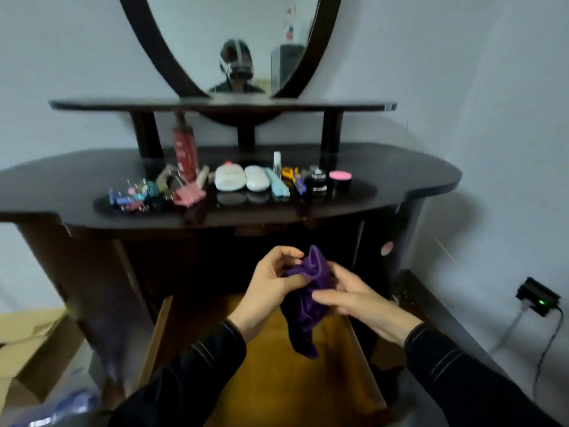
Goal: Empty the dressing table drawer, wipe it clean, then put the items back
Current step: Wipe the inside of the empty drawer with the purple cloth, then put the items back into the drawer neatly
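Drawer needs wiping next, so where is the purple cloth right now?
Head view, lower centre: the purple cloth is bunched between the left hand and right hand, hanging above the open drawer in front of the dressing table.

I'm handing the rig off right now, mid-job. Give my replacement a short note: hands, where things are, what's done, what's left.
Left hand and right hand both hold the bunched purple cloth above the open drawer.
The drawer's things, including clips, white cases, jars and a red bottle, sit in a row on the dressing table top.
Done: the drawer looks emptied, where visible.
Left: wipe it (cannot tell whether begun), then put the things back.
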{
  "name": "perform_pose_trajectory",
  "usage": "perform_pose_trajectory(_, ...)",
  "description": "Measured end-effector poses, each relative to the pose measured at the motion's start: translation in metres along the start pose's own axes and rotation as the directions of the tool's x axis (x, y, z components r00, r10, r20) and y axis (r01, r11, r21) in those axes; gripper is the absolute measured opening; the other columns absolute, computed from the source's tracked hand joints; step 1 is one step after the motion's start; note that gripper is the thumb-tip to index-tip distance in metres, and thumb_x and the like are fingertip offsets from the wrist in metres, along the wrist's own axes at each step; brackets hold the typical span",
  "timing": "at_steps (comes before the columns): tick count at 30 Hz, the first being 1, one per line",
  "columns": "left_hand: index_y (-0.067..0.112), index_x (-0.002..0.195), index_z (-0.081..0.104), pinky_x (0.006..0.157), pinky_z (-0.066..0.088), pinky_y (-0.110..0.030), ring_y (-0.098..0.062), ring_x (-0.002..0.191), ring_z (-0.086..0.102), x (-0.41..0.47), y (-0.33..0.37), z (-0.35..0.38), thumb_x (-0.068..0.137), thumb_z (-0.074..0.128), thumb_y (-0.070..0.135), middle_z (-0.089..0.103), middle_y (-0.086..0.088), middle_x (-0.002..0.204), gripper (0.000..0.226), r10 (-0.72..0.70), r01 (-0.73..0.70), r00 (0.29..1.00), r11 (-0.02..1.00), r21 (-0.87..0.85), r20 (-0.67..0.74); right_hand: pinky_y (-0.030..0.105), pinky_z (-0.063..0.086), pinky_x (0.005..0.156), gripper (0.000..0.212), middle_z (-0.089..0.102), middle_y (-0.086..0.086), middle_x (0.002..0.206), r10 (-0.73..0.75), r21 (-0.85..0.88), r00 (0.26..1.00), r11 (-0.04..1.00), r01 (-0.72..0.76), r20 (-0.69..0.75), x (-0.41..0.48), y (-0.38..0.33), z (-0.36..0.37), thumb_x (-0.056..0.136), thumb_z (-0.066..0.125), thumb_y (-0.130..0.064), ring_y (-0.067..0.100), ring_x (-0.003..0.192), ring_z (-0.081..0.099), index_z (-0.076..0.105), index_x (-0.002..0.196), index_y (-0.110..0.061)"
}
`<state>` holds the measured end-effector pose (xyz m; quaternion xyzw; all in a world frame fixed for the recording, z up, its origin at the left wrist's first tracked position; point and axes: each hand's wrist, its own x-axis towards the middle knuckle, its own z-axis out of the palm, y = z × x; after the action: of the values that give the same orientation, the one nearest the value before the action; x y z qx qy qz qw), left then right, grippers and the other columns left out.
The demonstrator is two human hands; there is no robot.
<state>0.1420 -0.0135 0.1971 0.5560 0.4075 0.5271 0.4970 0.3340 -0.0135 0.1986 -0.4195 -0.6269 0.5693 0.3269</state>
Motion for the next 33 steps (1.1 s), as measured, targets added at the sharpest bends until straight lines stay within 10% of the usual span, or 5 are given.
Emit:
perform_pose_trajectory(10, 0.021, 0.086, 0.072, 0.054, 0.051, -0.033, -0.013, 0.055, 0.063, 0.012, 0.050, -0.010, 0.085, 0.075, 0.044, 0.071, -0.001, 0.070, 0.024, 0.196, -0.173, 0.980, 0.901, 0.399, -0.018, 0.021, 0.056, 0.079, 0.029, 0.079, 0.003, 0.099, -0.265, -0.047, 0.879, 0.962, 0.269, -0.397, 0.003, -0.072, -0.018, 0.086, 0.070, 0.003, 0.020, 0.097, 0.074, 0.073, 0.109, -0.015)
perform_pose_trajectory(19, 0.030, 0.084, 0.065, 0.067, 0.050, -0.032, -0.006, 0.073, 0.059, 0.089, 0.115, -0.027, 0.089, 0.061, 0.035, 0.065, 0.013, 0.077, 0.008, 0.469, -0.351, 0.872, 0.402, 0.846, 0.138, 0.028, 0.052, 0.048, 0.015, 0.077, 0.000, 0.078, -0.238, 0.036, 0.734, 0.941, 0.336, -0.637, 0.038, -0.142, -0.090, 0.088, 0.072, -0.014, 0.015, 0.063, 0.072, 0.072, 0.101, -0.021)
perform_pose_trajectory(26, 0.025, 0.090, 0.067, 0.071, 0.048, -0.029, -0.007, 0.084, 0.055, 0.128, 0.101, -0.039, 0.089, 0.065, 0.032, 0.058, 0.013, 0.088, 0.007, 0.515, -0.451, 0.810, 0.239, 0.860, 0.282, 0.035, 0.054, 0.070, 0.027, 0.063, 0.000, 0.103, -0.548, -0.532, 0.424, 0.830, 0.168, -0.722, 0.090, -0.173, -0.168, 0.092, 0.062, -0.013, 0.018, 0.088, 0.063, 0.056, 0.117, -0.018)
perform_pose_trajectory(30, 0.023, 0.090, 0.067, 0.074, 0.047, -0.030, -0.009, 0.090, 0.054, 0.129, 0.097, -0.038, 0.089, 0.065, 0.033, 0.058, 0.010, 0.091, 0.011, 0.504, -0.470, 0.804, 0.213, 0.857, 0.316, 0.041, 0.047, 0.100, 0.037, 0.059, 0.012, 0.131, -0.333, -0.739, 0.779, 0.632, -0.233, -0.530, 0.121, -0.126, -0.188, 0.095, 0.060, -0.032, 0.036, 0.123, 0.057, 0.054, 0.129, -0.019)
perform_pose_trajectory(33, 0.022, 0.091, 0.067, 0.074, 0.047, -0.029, -0.008, 0.089, 0.053, 0.131, 0.096, -0.039, 0.090, 0.064, 0.032, 0.057, 0.010, 0.091, 0.011, 0.485, -0.459, 0.818, 0.225, 0.859, 0.310, 0.042, 0.025, 0.120, 0.066, 0.023, 0.005, 0.167, -0.153, -0.786, 0.818, 0.421, -0.453, -0.554, 0.139, -0.086, -0.185, 0.100, 0.040, -0.058, 0.032, 0.149, 0.029, 0.023, 0.159, -0.034)
